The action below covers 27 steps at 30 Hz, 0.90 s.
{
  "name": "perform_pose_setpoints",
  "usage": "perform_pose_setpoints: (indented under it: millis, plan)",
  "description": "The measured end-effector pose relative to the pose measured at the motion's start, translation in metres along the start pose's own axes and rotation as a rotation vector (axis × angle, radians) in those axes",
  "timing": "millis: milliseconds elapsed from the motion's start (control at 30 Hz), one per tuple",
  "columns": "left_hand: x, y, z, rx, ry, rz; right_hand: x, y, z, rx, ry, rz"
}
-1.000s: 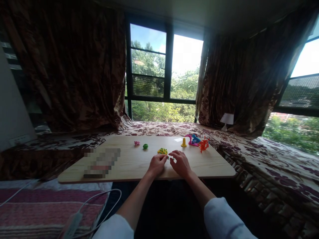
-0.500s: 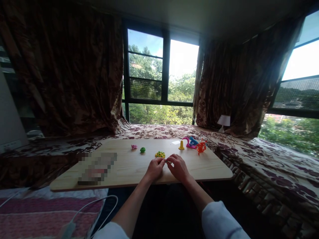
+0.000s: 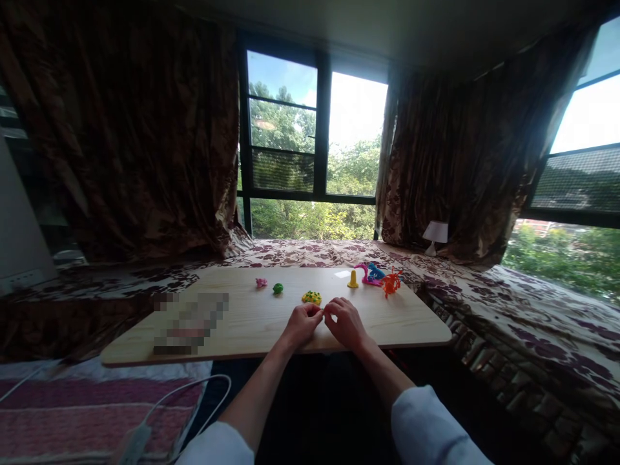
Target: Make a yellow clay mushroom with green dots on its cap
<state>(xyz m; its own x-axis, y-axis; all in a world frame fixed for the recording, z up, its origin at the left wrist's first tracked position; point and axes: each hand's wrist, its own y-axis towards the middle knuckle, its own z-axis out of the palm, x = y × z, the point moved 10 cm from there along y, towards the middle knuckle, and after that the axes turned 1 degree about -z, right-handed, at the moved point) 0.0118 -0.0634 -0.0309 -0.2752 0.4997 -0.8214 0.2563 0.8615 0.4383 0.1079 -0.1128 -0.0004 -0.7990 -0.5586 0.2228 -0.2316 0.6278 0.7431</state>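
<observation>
My left hand (image 3: 302,325) is closed in a pinch at the near middle of the light wooden table (image 3: 242,332). Facing it, my right hand (image 3: 345,323) has thumb and forefinger curled together, and the fingertips of both hands meet. Whatever lies between them is too small and hidden to make out. Just beyond the fingers lies a rounded yellow piece dotted with green (image 3: 311,297). Farther left are a small green lump (image 3: 278,289) and a small pink piece (image 3: 261,283).
Toward the back right stand a yellow thimble-shaped piece (image 3: 353,279), a magenta curved figure (image 3: 368,274), a blue figure (image 3: 376,272) and an orange many-limbed figure (image 3: 391,283). A blurred-out flat item (image 3: 191,326) lies at left. A white cable (image 3: 194,382) hangs near the table's front left.
My right hand's fingers have come in from spread to a pinch, meeting the left fingertips. The green bits seen between the hands a second ago are now hidden. The view has shifted slightly.
</observation>
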Motion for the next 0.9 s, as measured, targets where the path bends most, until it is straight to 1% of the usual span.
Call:
perform_pose_setpoints:
  millis: [100,200,267,367,467,533,633,767,900]
  plan:
    - [-0.002,0.0,0.001,-0.011,0.037,-0.003,-0.011,0.0,-0.002,-0.033,-0.022,0.068]
    - [-0.001,0.001,-0.006,-0.05,0.1,-0.017,-0.032,-0.002,-0.01,-0.098,-0.058,0.178]
    - [0.003,0.001,-0.018,-0.084,0.165,-0.034,-0.046,-0.004,-0.013,-0.124,-0.077,0.247]
    - [0.013,0.0,-0.045,-0.135,0.28,-0.064,-0.061,-0.006,-0.011,-0.112,-0.085,0.305]
    - [0.024,0.0,-0.071,-0.164,0.371,-0.094,-0.065,-0.007,-0.006,-0.083,-0.076,0.322]
    - [0.031,0.003,-0.08,-0.158,0.403,-0.118,-0.065,-0.008,-0.004,-0.074,-0.068,0.33]
    - [0.039,0.01,-0.084,-0.12,0.4,-0.153,-0.066,-0.01,-0.004,-0.076,-0.059,0.345]
    - [0.048,0.017,-0.089,-0.079,0.324,-0.21,-0.069,-0.011,-0.004,-0.085,-0.05,0.359]
    - [0.056,0.028,-0.095,-0.086,0.214,-0.341,-0.068,-0.011,-0.005,-0.09,-0.039,0.363]
